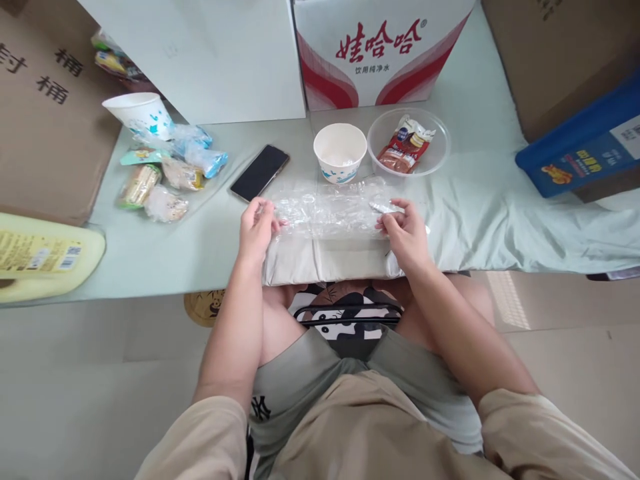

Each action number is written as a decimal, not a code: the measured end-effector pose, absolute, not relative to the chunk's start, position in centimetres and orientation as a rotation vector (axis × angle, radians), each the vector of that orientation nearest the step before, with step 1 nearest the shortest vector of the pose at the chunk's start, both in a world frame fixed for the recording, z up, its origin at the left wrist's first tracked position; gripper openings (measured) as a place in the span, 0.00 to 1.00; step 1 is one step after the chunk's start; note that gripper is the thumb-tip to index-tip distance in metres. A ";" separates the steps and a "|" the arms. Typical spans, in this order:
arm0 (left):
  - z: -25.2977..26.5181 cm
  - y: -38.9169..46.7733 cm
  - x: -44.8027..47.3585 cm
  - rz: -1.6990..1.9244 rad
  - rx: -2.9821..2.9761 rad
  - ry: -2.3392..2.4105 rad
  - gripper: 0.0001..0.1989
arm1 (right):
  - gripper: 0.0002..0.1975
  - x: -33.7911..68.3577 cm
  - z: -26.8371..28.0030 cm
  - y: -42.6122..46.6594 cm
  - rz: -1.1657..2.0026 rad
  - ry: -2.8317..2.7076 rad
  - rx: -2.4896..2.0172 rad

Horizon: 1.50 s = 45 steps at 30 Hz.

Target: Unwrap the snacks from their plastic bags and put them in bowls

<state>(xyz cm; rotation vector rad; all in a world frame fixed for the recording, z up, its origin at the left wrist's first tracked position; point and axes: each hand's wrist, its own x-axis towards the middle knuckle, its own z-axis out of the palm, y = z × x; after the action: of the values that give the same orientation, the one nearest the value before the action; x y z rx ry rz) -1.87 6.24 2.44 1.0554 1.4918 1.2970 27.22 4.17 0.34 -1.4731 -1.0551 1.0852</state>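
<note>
A crumpled sheet of clear plastic (325,217) lay stretched out just inside the near edge of the worktop (205,250). The fingers of the left hand (256,232) pinched its left end, and those of the right hand (409,235) its right. Just beyond it, farther from that edge, stood the paper cup (341,163); a careless sweep of the sheet could have snagged and tipped it. Too hard a pull might have torn the thin plastic, while a leftward swing risked nudging the phone (260,172).
</note>
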 end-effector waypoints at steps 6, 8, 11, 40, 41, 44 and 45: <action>2.4 5.8 -1.7 0.990 1.067 1.543 0.13 | 0.19 27.3 0.5 4.1 0.996 -1.077 -1.516; 2.6 5.6 -1.5 0.947 1.044 1.535 0.11 | 0.23 27.3 0.4 3.9 0.995 -1.149 -1.537; 3.2 5.5 -1.4 0.978 0.927 1.489 0.12 | 0.25 27.4 0.3 3.9 1.018 -1.223 -1.558; 4.1 -3.1 2.8 1.150 0.669 1.771 0.13 | 0.16 27.3 0.5 4.4 0.860 -1.421 -1.776; 4.0 -3.2 2.8 1.145 0.667 1.805 0.13 | 0.16 27.4 0.5 4.3 0.844 -1.432 -1.781; 3.5 -3.6 2.4 1.119 0.695 1.879 0.13 | 0.15 27.8 0.4 4.3 0.770 -1.466 -1.793; 3.2 -3.8 2.3 1.101 0.712 1.901 0.13 | 0.14 27.9 0.4 4.3 0.745 -1.481 -1.799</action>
<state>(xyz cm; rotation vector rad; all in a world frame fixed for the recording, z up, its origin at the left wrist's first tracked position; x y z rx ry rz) 2.25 -3.84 3.23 0.7125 1.9010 1.1012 27.88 4.29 0.36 -1.7988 -1.4812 0.7449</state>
